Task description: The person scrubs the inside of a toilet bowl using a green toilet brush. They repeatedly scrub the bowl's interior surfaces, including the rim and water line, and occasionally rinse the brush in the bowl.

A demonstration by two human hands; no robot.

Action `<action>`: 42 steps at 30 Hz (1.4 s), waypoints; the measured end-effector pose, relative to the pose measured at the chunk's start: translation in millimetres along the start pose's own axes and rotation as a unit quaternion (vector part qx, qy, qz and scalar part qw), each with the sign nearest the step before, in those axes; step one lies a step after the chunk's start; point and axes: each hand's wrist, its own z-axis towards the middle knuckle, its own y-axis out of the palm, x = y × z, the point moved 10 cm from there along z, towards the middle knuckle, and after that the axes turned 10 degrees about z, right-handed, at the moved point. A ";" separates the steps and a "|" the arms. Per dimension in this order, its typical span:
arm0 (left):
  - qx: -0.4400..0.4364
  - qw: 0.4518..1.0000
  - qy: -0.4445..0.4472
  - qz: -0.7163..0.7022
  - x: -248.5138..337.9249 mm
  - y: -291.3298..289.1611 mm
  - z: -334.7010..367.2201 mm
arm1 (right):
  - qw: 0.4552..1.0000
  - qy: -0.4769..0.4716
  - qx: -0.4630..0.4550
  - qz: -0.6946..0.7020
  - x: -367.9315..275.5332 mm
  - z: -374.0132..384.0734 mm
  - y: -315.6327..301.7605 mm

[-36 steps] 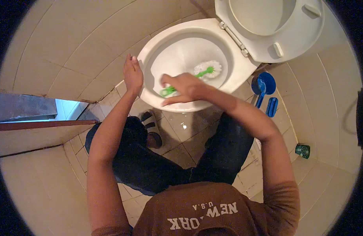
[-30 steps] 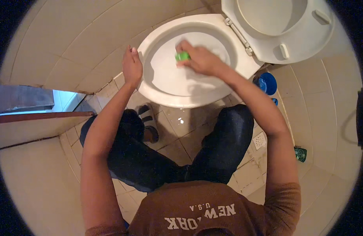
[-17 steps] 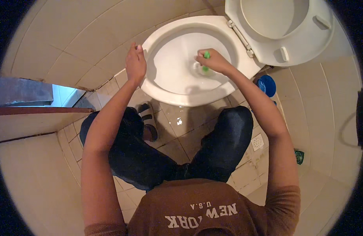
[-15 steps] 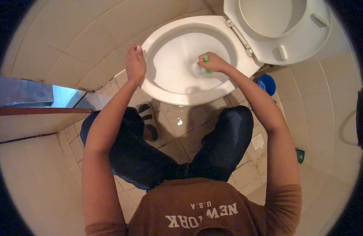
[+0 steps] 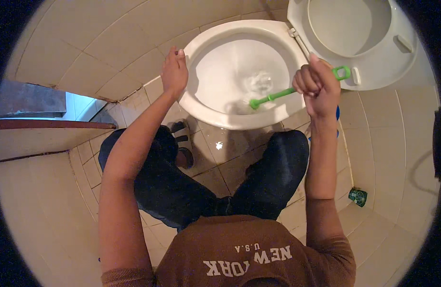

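Note:
My right hand (image 5: 320, 86) is closed around a green-handled toilet brush (image 5: 277, 95), near the right rim of the white toilet bowl (image 5: 218, 120). The handle's looped end sticks out to the right of my fist. The brush slants down to the left into the bowl, and its pale head is blurred against the near inner wall. Water ripples in the bowl's middle. My left hand (image 5: 175, 72) is at the bowl's left rim, empty, its fingers stretched out; whether it touches the rim is hard to tell.
The raised toilet seat and lid (image 5: 402, 45) stand at the far right. A blue container (image 5: 337, 113) is mostly hidden behind my right forearm. A green packet (image 5: 358, 196) lies by the right wall. At left is a low partition edge (image 5: 53, 124). The tiled floor (image 5: 218, 148) has wet patches.
My right hand has moved right and up out of the bowl, bringing the brush handle into a slant over the right rim. My left hand has barely shifted; the view has moved slightly.

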 end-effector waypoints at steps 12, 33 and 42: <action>0.007 1.000 0.016 -0.014 -5.0 10.3 5.3 | 0.992 0.070 -0.004 -0.107 -31.8 47.1 -64.2; 0.016 1.000 -0.010 -0.007 1.1 -1.3 1.3 | 0.994 -0.108 -0.005 0.025 41.1 -1.5 -29.9; -0.019 0.999 0.000 0.041 -1.0 3.5 1.1 | 0.980 0.014 -0.061 -0.189 56.7 -33.8 16.6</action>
